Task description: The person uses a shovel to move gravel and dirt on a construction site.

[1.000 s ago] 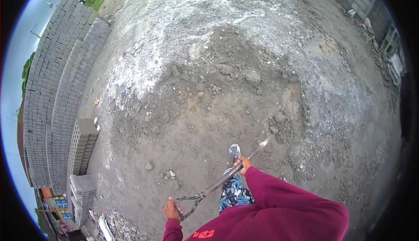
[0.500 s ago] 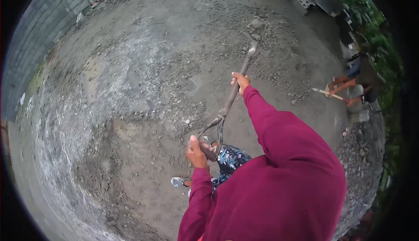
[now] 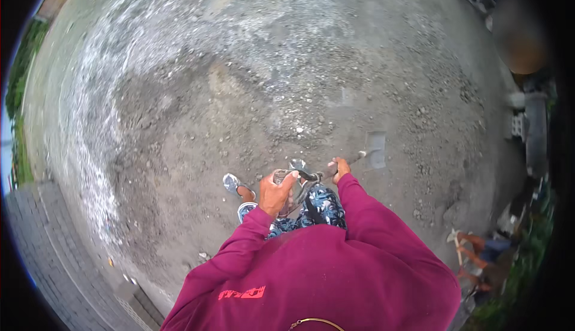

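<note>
A shovel point(image 3: 357, 156) with a worn, forked grip slants across in front of my legs. My left hand point(image 3: 275, 193) is wrapped round the grip at its top end. Further along, my right hand point(image 3: 340, 168) is closed on the shaft. Beyond it the flat grey blade point(image 3: 376, 149) points away to the right, with no heap visible on it. Whether the blade touches the ground, I cannot tell. My shoes and patterned shorts show below the shovel.
Loose gravel and dirt point(image 3: 197, 109) spread around me, with a pale band at the left. A block wall point(image 3: 66, 253) stands at the lower left. At the right another person point(image 3: 479, 253) bends over a light-handled tool. A grey block-like object point(image 3: 536, 133) is at the right edge.
My view has swung round to the right. The shovel, stretched out far ahead with its blade at loose dirt before, is now drawn in close to my body, my hands nearer together.
</note>
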Action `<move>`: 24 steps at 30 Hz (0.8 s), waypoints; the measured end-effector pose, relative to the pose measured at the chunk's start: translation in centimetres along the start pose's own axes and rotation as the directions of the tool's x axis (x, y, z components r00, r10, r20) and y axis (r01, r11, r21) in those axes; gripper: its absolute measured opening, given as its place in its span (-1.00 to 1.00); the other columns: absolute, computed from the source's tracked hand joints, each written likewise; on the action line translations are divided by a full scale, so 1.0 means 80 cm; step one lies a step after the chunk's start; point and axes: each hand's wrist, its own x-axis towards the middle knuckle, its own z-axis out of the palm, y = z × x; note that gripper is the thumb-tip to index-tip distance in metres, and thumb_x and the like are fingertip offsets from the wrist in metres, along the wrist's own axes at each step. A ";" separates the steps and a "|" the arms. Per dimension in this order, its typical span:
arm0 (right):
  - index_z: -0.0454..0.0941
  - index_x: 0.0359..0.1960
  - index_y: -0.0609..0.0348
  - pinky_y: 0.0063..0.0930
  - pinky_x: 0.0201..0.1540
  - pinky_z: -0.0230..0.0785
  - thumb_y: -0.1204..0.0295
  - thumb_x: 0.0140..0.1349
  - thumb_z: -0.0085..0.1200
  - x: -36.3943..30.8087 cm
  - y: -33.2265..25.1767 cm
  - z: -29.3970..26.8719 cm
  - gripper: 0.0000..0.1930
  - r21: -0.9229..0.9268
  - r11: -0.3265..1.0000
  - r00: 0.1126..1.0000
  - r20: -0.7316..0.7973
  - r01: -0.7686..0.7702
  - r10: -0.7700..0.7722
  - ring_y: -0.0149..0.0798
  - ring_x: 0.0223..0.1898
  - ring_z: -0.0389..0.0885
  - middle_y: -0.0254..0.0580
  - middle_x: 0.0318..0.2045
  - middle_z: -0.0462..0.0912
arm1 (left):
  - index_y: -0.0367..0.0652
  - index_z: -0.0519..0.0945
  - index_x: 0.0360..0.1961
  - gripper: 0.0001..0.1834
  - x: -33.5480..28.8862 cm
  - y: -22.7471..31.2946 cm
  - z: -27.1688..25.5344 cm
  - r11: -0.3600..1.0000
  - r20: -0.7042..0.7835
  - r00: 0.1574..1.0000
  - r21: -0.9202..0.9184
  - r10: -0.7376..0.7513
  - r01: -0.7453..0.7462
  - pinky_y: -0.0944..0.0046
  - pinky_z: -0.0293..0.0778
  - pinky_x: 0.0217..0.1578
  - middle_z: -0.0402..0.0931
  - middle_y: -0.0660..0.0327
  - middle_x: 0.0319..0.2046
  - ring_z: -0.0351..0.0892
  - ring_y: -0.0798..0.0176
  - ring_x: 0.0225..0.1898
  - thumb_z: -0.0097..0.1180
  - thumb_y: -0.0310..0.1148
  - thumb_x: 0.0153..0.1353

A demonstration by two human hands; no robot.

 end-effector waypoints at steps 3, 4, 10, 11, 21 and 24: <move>0.47 -0.29 0.15 -0.22 -0.33 0.45 0.35 0.07 0.12 0.030 0.125 0.082 -0.79 -0.189 0.957 0.966 0.090 -0.222 0.242 -0.19 -0.44 0.51 -0.15 -0.51 0.54 | -0.23 0.51 -0.41 -0.69 -0.070 -0.030 -0.106 0.992 -0.222 0.975 -0.120 0.001 -0.028 0.41 0.30 -0.71 0.41 0.34 -0.70 0.35 0.47 -0.73 0.22 -0.17 0.16; 0.46 -0.28 0.20 -0.22 -0.35 0.46 0.39 0.04 0.14 0.021 0.170 0.113 -0.76 -0.371 0.907 0.955 0.135 -0.198 0.264 -0.17 -0.46 0.52 -0.12 -0.51 0.54 | -0.23 0.50 -0.41 -0.69 -0.100 -0.051 -0.141 0.987 -0.293 0.956 -0.156 -0.003 -0.045 0.41 0.30 -0.70 0.41 0.33 -0.70 0.35 0.47 -0.73 0.22 -0.18 0.15; 0.49 -0.42 0.31 -0.26 -0.50 0.44 0.44 -0.02 0.17 -0.072 0.396 0.238 -0.81 -0.919 0.335 0.878 0.326 0.207 0.351 -0.17 -0.58 0.55 -0.12 -0.58 0.54 | -0.12 0.40 -0.51 -0.70 -0.232 -0.266 -0.210 0.438 -0.612 0.673 -0.783 -0.416 -0.441 0.23 0.40 -0.65 0.37 0.25 -0.73 0.43 0.25 -0.70 0.12 -0.15 0.20; 0.48 -0.46 0.37 -0.26 -0.58 0.41 0.46 -0.03 0.18 -0.049 0.426 0.241 -0.80 -0.920 0.257 0.907 0.355 0.296 0.228 -0.16 -0.67 0.53 -0.11 -0.62 0.52 | -0.09 0.38 -0.54 -0.66 -0.224 -0.301 -0.203 0.281 -0.575 0.672 -0.817 -0.466 -0.503 0.18 0.40 -0.65 0.33 0.25 -0.74 0.41 0.21 -0.70 0.10 -0.10 0.21; 0.44 -0.26 0.48 -0.15 -0.49 0.47 0.39 -0.06 0.25 0.020 0.740 0.347 -0.59 -0.681 -0.453 0.811 0.546 0.575 0.208 -0.09 -0.47 0.63 0.10 -0.43 0.60 | 0.04 0.33 -0.68 -0.51 -0.116 -0.432 -0.347 -0.104 -0.425 0.530 -0.700 -0.734 -0.706 0.12 0.31 -0.65 0.25 0.32 -0.81 0.26 0.23 -0.78 -0.08 0.16 0.21; 0.41 -0.15 0.51 -0.18 -0.19 0.49 0.26 -0.14 0.31 0.042 0.768 0.425 -0.40 -0.757 -0.447 0.872 0.469 0.477 0.137 0.06 -0.23 0.65 0.25 -0.29 0.60 | 0.02 0.32 -0.63 -0.53 -0.069 -0.434 -0.443 -0.248 -0.322 0.625 -0.717 -0.711 -0.652 0.15 0.32 -0.67 0.24 0.30 -0.79 0.24 0.24 -0.78 -0.03 0.14 0.19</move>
